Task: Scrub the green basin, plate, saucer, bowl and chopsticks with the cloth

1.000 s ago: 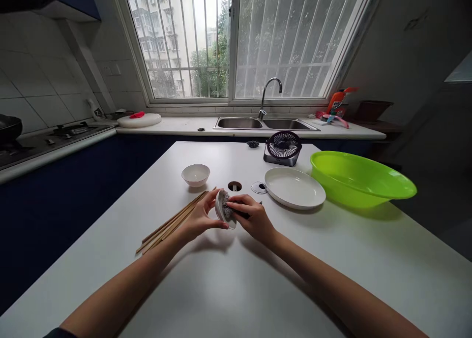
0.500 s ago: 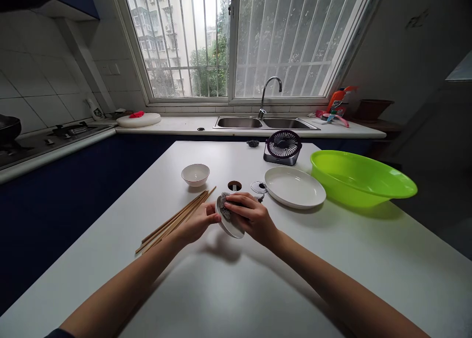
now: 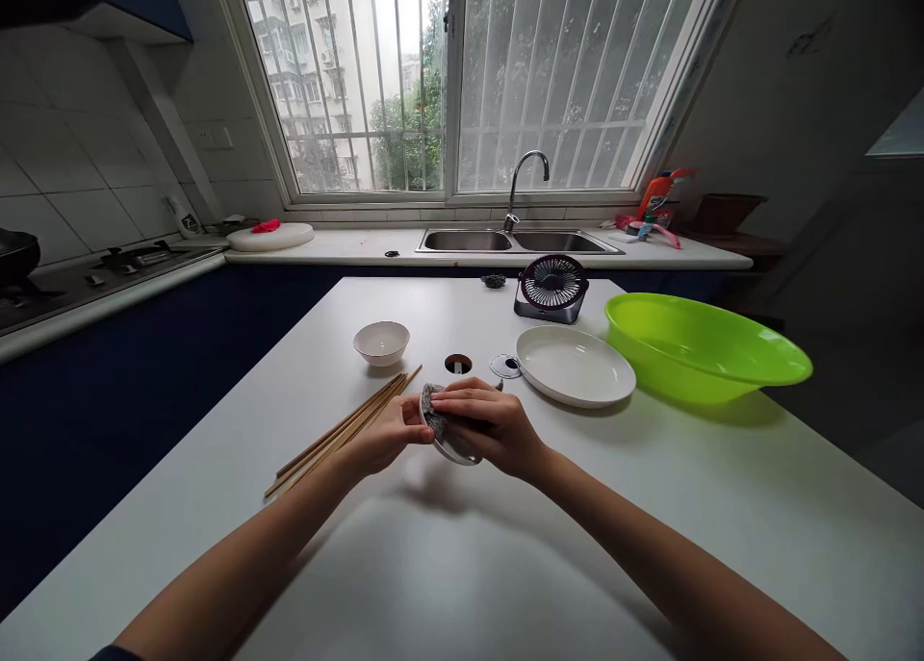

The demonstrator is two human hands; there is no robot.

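Note:
My left hand [image 3: 390,437] grips the left rim of a small white bowl [image 3: 459,451], which is tilted above the table with its inside turned to the right. A grey cloth [image 3: 433,413] is pressed against the bowl's inner side under the fingers of my right hand [image 3: 498,425], which are closed on it. A dark end of the cloth pokes out behind that hand. Much of the bowl is hidden by my right hand. Several wooden chopsticks [image 3: 343,438] lie beside my left hand. A second white bowl [image 3: 381,343] stands upright beyond them.
On the white table [image 3: 433,584] are a white plate [image 3: 576,366], a green basin [image 3: 707,348], a black fan [image 3: 552,288] and a dark scouring ball [image 3: 494,281]. Near the middle are a round hole [image 3: 458,364] and its cover [image 3: 504,366]. A double sink [image 3: 469,241] lies beyond.
My right hand has shifted the cloth over the bowl's inside. The bowl has turned and dropped slightly, and my left hand's grip has moved along its rim. The other tableware stays put.

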